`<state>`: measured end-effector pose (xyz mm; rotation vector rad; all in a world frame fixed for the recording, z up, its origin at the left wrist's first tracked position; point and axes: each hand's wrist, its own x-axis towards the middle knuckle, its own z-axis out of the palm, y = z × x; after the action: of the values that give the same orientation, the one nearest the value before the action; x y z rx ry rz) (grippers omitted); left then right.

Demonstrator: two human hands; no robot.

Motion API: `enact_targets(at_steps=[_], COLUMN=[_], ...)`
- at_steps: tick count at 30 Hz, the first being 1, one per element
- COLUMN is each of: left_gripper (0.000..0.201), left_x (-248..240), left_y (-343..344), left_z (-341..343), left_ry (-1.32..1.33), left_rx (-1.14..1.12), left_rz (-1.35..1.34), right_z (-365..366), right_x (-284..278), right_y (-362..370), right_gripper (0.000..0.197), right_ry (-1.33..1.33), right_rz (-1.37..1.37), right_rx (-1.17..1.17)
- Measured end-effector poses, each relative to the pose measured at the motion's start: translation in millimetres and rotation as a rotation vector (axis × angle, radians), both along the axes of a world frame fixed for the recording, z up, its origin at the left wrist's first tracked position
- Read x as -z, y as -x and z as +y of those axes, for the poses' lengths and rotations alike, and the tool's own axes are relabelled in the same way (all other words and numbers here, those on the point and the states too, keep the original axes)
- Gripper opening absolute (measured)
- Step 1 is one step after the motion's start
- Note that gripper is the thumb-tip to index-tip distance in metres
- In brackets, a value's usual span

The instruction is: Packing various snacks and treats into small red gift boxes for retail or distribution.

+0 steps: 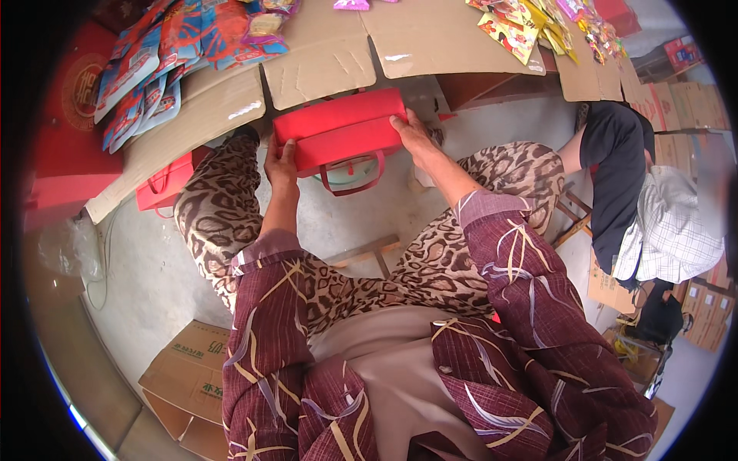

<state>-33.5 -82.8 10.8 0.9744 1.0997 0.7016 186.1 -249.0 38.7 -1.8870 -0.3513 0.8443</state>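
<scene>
A red gift box [338, 132] with ribbon handles is held between my two hands, over the gap between my knees and against the table's near edge. My left hand [282, 161] grips its left end, the thumb lying on the near face. At the right end my right hand [415, 138] has hold of it, thumb on top. One dark red ribbon handle [354, 188] hangs in a loop from the near side. The fingers under the box are hidden.
Flattened cardboard [315, 65] covers the table ahead. Blue-and-red snack packets [161, 54] lie at left, yellow packets [511, 31] at right. Another red box [165, 184] stands low on the left. A seated person [653, 207] is on the right; an open carton [188, 369] sits lower left.
</scene>
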Motion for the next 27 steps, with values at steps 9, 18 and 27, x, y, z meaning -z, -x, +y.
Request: enact_targets(at_steps=[9,18,27], left_gripper=[0.060,0.059,0.059], left_x=[0.1,14.0,24.0], left_y=[-1.3,-0.2,2.5], left_z=[0.1,0.8,7.4], left_ry=[0.012,-0.072,-0.095], left_rx=[0.062,0.015,0.056], left_rz=[-0.110,-0.074,-0.078], right_z=[-1.2,1.7,0.1], right_x=[-5.2,-28.9,-21.3], right_y=[-7.2,7.8,5.9], right_gripper=[0.051,0.053,0.050], right_ry=[-0.022,0.075,0.062], right_rz=[-0.128,-0.101,-0.115], right_rx=[0.018,-0.005,-0.016])
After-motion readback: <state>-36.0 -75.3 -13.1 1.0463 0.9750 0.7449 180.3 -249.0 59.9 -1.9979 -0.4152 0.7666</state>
